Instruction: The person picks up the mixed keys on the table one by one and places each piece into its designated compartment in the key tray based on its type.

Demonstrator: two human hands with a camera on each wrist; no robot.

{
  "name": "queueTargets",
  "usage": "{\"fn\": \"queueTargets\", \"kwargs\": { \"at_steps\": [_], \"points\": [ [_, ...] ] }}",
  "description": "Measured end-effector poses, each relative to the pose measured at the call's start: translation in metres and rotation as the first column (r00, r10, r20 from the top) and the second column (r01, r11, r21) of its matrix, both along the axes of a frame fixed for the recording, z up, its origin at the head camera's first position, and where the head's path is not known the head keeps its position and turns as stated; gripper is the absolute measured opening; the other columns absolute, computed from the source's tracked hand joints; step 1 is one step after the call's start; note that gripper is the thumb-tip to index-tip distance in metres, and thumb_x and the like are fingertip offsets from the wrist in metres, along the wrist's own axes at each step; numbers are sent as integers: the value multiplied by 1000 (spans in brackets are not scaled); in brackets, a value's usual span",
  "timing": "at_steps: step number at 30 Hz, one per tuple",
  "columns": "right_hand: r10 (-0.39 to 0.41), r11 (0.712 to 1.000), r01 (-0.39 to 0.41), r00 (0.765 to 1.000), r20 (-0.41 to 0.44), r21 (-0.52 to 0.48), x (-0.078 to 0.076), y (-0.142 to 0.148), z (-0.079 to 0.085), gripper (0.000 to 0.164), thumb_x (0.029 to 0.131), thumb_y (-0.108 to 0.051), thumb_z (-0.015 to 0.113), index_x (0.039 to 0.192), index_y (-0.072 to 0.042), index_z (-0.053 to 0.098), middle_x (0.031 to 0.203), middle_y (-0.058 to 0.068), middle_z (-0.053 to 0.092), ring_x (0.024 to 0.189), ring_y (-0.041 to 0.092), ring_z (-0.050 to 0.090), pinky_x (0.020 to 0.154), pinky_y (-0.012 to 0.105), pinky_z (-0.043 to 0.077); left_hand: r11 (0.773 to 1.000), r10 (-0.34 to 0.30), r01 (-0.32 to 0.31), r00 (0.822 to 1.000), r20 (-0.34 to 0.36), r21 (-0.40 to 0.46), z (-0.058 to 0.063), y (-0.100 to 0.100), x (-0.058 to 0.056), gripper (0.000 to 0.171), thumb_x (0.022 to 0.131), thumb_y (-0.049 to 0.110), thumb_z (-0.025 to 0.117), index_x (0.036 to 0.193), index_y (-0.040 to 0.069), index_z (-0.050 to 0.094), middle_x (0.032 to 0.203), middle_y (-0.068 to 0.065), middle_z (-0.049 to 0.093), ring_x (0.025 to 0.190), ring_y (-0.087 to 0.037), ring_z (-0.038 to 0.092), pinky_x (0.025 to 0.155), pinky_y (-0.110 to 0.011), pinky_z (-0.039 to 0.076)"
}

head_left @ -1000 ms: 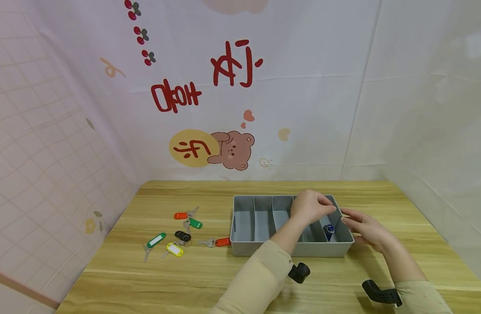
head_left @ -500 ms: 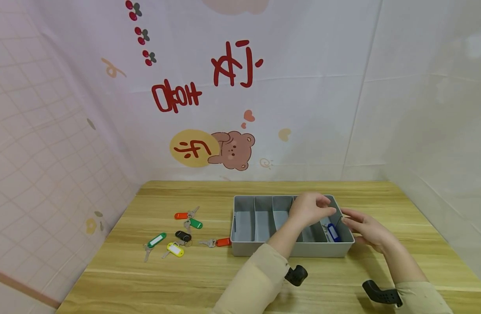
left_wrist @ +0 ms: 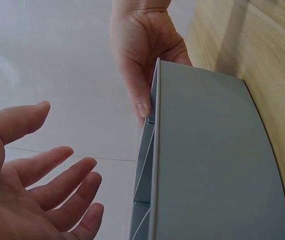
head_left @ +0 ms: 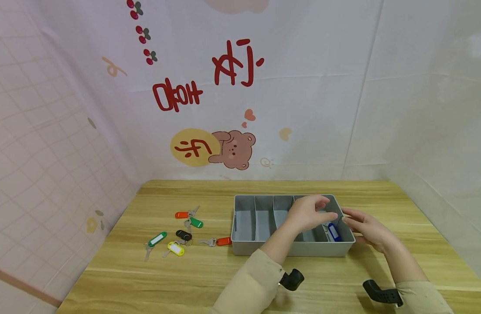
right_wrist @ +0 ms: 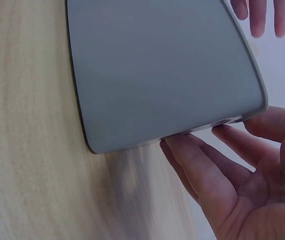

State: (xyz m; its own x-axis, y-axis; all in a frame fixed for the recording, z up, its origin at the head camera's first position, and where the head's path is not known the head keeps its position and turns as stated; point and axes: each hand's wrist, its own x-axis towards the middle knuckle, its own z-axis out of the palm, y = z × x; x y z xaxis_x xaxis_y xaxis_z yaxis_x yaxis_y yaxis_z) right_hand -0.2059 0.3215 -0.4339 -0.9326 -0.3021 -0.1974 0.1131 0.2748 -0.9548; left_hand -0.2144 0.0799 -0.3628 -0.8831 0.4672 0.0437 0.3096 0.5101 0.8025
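Observation:
A grey divided organizer box (head_left: 322,250) stands on the table in the head view. In its rightmost compartment lies a blue key tag (head_left: 334,232), with its key partly visible beside it. My left hand (head_left: 308,213) hovers over the right part of the box. Its fingers are spread and nothing is between them, as the left wrist view also shows. At the box's right end my right hand (head_left: 367,229) grips the wall, thumb over the rim and fingers against the outside. My left hand hides part of the middle compartments.
Left of the box, several tagged keys lie on the wooden table: a red tag (head_left: 182,215), a green tag (head_left: 196,223), a black tag (head_left: 183,235), another green tag (head_left: 157,239) and a yellow tag (head_left: 175,248). Another red tag (head_left: 223,241) lies close to the box's left end.
The blue key tag, seen end-on a second ago, now lies flat in the rightmost compartment. My left hand's thumb and fingers have spread apart and the hand has lowered slightly. My right hand stays put.

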Motion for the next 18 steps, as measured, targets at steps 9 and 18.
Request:
{"fn": "queueTargets", "kwargs": {
  "at_steps": [9, 18],
  "points": [
    [-9, 1000, 9, 1000, 4, 5, 0, 0, -1, 67, 107, -23, 46, 153, 10, 11, 133, 29, 51, 104, 16, 63, 82, 41, 56, 998, -63, 60, 993, -101, -33, -3, -8, 2, 50, 90, 39, 73, 135, 20, 62, 127, 6, 64, 109, -9, 60, 83, -22, 48],
    [-14, 1000, 14, 1000, 0, 17, -1, 1, -2, 67, 107, -23, 47, 153, 10, 12, 135, 24, 51, 105, 14, 62, 83, 41, 56, 993, -71, 44, 967, -243, -113, -3, -12, 7, 55, 89, 47, 71, 139, 26, 59, 132, 11, 61, 115, -6, 57, 99, -45, 43]
  ]
}}
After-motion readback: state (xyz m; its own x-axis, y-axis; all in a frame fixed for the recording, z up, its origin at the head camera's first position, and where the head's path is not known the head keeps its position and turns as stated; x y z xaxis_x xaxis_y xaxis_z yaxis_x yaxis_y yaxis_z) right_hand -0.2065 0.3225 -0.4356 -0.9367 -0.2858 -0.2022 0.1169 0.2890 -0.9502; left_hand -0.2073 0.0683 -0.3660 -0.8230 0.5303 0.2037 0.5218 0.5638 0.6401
